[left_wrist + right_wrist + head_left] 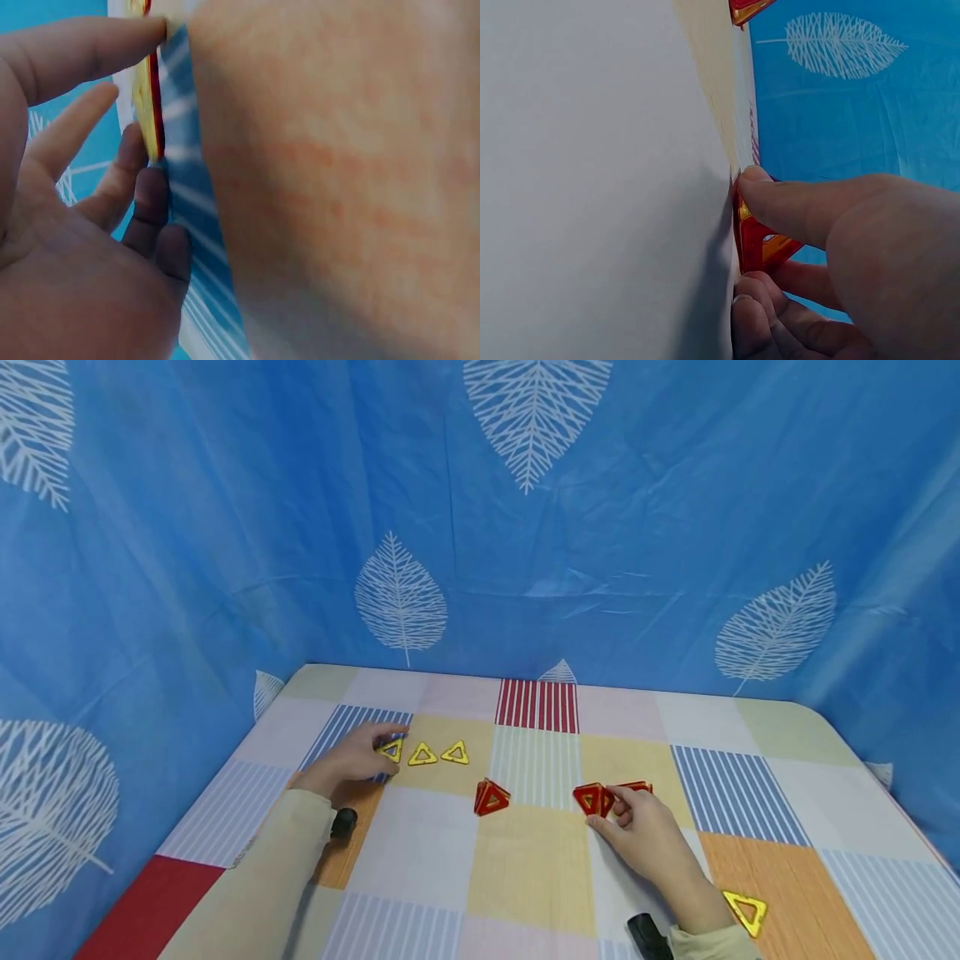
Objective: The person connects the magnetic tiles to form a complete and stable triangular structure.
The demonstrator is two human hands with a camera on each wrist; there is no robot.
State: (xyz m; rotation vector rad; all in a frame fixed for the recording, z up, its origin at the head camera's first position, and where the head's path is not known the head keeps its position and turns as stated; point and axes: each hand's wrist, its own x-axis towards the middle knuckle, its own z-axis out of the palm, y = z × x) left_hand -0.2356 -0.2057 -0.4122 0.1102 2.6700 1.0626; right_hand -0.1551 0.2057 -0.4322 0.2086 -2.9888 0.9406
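Observation:
My left hand (356,753) is at the left side of the table, thumb and index finger around a yellow triangular frame tile (392,750). In the left wrist view that tile (156,112) appears nearly edge-on, with fingertips at its ends. To its right lie two more yellow triangle tiles (422,754) in a row. My right hand (651,831) pinches a red pyramid of triangle tiles (589,799) between thumb and fingers, low at the cloth. In the right wrist view the pyramid (761,251) is partly covered by the thumb. Another red piece (639,786) shows behind the fingers.
A separate red pyramid (492,797) stands mid-table between the hands. One yellow triangle tile (745,912) lies close to the right forearm. The table wears a patchwork-print cloth (525,877), and a blue leaf-patterned curtain (480,610) hangs at its back and sides.

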